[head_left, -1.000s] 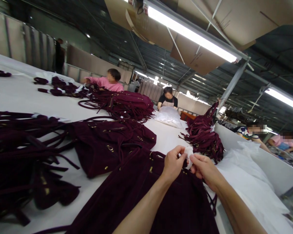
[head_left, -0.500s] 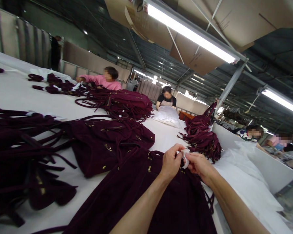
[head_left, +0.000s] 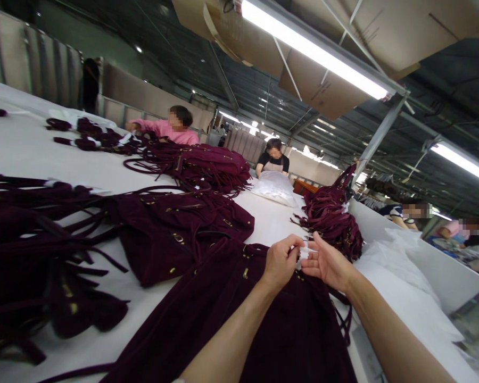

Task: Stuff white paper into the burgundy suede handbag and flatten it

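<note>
Nearest me, a dark burgundy suede bag (head_left: 239, 319) lies flat on the white table (head_left: 43, 154), so its top edge is within reach. There the left hand (head_left: 281, 261) pinches a small white paper scrap (head_left: 303, 253) between thumb and fingertips; the right hand (head_left: 328, 263), fingers spread, touches it. Farther off sits a heap of matching burgundy bags (head_left: 333, 221).

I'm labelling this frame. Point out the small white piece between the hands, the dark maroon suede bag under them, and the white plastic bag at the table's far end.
small white piece (head_left: 302, 254), head view, visible middle.
dark maroon suede bag (head_left: 239, 319), head view, front panel.
white plastic bag (head_left: 275, 187), head view, top.
</note>
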`<state>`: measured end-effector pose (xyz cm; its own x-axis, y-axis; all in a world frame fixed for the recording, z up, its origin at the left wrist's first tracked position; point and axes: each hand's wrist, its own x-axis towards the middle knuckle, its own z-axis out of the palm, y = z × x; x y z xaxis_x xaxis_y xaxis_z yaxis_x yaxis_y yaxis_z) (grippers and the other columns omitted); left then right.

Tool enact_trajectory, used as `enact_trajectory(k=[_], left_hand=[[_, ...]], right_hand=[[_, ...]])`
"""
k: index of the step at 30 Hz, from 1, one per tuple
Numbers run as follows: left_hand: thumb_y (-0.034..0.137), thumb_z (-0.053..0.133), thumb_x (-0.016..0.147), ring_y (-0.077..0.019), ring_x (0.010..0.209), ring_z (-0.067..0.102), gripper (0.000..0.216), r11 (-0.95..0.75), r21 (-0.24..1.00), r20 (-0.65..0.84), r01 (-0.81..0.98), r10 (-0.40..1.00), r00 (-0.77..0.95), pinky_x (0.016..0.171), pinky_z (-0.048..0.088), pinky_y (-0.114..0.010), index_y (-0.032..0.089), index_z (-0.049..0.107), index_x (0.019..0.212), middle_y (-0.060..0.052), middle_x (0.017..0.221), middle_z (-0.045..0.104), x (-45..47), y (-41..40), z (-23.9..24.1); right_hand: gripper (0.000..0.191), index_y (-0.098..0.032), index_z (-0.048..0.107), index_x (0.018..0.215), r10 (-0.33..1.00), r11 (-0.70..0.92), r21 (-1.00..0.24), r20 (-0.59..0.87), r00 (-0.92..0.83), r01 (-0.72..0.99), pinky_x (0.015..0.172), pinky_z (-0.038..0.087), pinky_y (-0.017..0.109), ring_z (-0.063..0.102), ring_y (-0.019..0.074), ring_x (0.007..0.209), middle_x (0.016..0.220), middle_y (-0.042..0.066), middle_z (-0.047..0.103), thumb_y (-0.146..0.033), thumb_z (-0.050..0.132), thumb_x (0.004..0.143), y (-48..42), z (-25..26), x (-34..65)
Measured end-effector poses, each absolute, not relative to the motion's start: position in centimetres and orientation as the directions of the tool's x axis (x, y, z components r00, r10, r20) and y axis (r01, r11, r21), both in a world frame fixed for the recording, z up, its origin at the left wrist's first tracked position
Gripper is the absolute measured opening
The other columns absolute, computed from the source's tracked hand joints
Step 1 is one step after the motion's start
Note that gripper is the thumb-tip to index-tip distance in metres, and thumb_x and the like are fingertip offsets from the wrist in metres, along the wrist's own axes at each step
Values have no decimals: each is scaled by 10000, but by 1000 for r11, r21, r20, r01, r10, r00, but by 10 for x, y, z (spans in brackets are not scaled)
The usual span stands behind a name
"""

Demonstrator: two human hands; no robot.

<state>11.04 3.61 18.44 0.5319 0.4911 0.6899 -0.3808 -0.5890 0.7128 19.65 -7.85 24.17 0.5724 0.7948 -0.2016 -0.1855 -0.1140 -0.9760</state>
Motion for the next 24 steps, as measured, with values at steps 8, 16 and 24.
enact_trajectory(k=[8,16,24], left_hand=[[147,469,838,-113,716,569,180,-615,712,683,-339,492,541,717,414,-209,226,618,903,45,780,638,110,39,185],[127,431,838,-118,723,570,215,-616,688,688,-384,388,613,726,427,-214,202,632,850,25,778,641,108,44,186],[180,475,886,-233,1142,519,356,-879,467,731,-93,325,599,1062,319,-443,272,599,1208,-55,1172,628,103,48,192]], right_hand=[[262,-171,567,691,778,-188,-744,285,560,641,431,303,186,389,69,481,544,-56,438,-411,568,797,-65,248,209],[280,-185,481,610,703,-119,-838,308,642,532,384,237,183,358,60,412,455,-64,416,-388,615,750,-50,262,222],[307,-208,410,732,644,28,-951,252,722,307,526,509,245,621,137,588,617,-26,517,-424,617,797,-25,291,242]])
